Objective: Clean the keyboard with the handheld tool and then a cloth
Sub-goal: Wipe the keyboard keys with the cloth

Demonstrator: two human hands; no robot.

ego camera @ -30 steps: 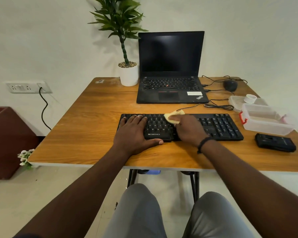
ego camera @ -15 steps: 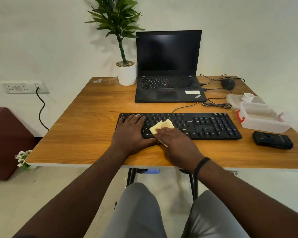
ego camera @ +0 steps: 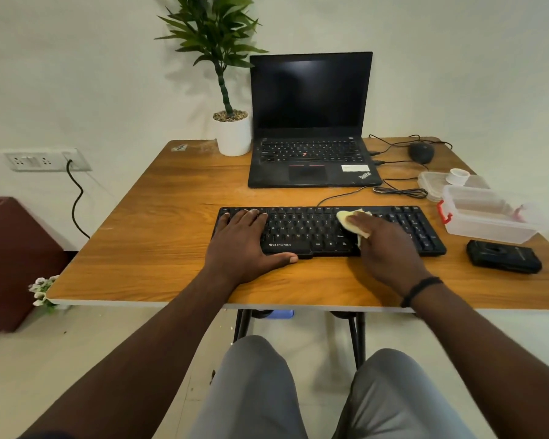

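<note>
A black keyboard [ego camera: 311,228] lies across the middle of the wooden table [ego camera: 159,217]. My left hand [ego camera: 244,245] rests flat on its left end, fingers spread over the keys, thumb along the front edge. My right hand [ego camera: 384,245] presses a pale yellow cloth [ego camera: 351,221] onto the keys right of the middle; part of the cloth is hidden under my fingers. A black handheld tool [ego camera: 503,256] lies on the table to the right of the keyboard, untouched.
An open black laptop [ego camera: 311,122] stands behind the keyboard, with a potted plant [ego camera: 232,131] to its left. A mouse [ego camera: 422,152] and cables [ego camera: 400,191] lie at the back right. A clear plastic box [ego camera: 485,217] and its lid [ego camera: 431,182] sit right of the keyboard.
My right hand has slid the cloth from the keyboard's left-middle, near the front edge, to the right and toward the back rows. My left hand has stayed on the left end.
</note>
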